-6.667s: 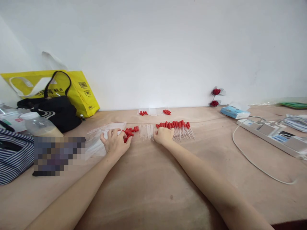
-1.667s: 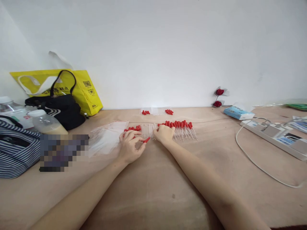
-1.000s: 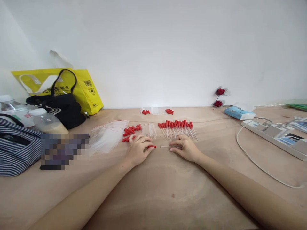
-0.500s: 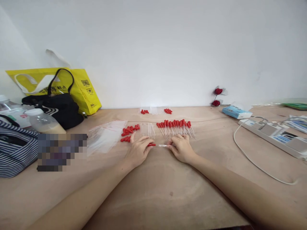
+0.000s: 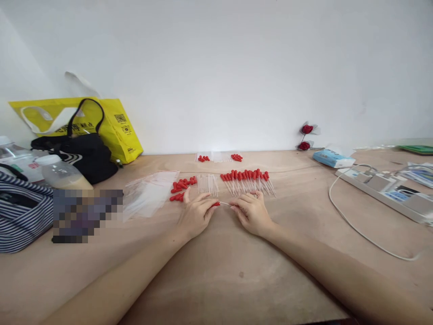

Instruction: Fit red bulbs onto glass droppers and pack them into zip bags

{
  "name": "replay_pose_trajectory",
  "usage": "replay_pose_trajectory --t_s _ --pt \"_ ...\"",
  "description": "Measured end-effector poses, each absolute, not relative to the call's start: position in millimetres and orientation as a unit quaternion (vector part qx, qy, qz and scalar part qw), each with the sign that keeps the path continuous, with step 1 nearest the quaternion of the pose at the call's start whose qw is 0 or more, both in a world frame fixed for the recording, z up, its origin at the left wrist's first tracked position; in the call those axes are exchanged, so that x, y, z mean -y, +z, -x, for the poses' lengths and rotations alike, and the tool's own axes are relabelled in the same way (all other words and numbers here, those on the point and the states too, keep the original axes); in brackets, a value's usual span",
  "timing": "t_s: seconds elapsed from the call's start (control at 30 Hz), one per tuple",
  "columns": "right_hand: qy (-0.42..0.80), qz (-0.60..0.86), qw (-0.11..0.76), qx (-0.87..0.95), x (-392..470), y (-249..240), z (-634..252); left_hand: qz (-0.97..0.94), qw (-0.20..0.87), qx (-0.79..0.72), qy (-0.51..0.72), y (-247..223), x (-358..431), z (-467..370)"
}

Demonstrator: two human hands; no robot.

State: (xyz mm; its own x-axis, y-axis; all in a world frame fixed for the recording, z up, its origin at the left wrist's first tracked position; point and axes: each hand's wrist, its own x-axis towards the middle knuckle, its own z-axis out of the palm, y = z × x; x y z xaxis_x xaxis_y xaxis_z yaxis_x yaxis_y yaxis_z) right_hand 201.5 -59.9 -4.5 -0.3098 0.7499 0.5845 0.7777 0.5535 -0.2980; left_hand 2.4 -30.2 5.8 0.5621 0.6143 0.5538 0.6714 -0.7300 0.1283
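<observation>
My left hand (image 5: pixel 198 214) is closed on a red rubber bulb (image 5: pixel 215 204), whose end shows past the fingertips. My right hand (image 5: pixel 253 212) pinches a clear glass dropper tube (image 5: pixel 224 203), and the tube's end meets the bulb's mouth; how deep it sits I cannot tell. Just beyond my left hand lie loose red bulbs (image 5: pixel 182 183) in a small heap. Beside them is a row of bare glass tubes (image 5: pixel 208 184). Past my right hand, several droppers with red bulbs fitted (image 5: pixel 248 178) lie side by side, tips toward me.
Clear plastic bags (image 5: pixel 150 192) lie left of the bulbs. By the wall are more bulbs (image 5: pixel 237 157) on a clear bag. A yellow bag (image 5: pixel 125 131), black bag (image 5: pixel 91 155), bottle (image 5: pixel 64 174) and striped bag (image 5: pixel 27 216) stand left. A tissue pack (image 5: pixel 333 158) and power strip (image 5: pixel 382 189) lie right.
My right hand has moved slightly left, bringing the glass tube from a small gap away up to the red bulb. My left hand stays nearly where it was.
</observation>
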Motion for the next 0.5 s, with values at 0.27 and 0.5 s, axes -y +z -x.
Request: replay_pose_trajectory --t_s 0.27,0.5 --pt "-0.008 0.466 0.353 0.811 62.8 -3.2 -199.2 0.883 0.051 0.363 -0.292 5.9 31.5 -3.2" --pt "-0.018 0.452 0.348 0.821 61.7 -6.3 -199.5 0.868 0.123 0.380 -0.297 5.5 30.7 -3.4"
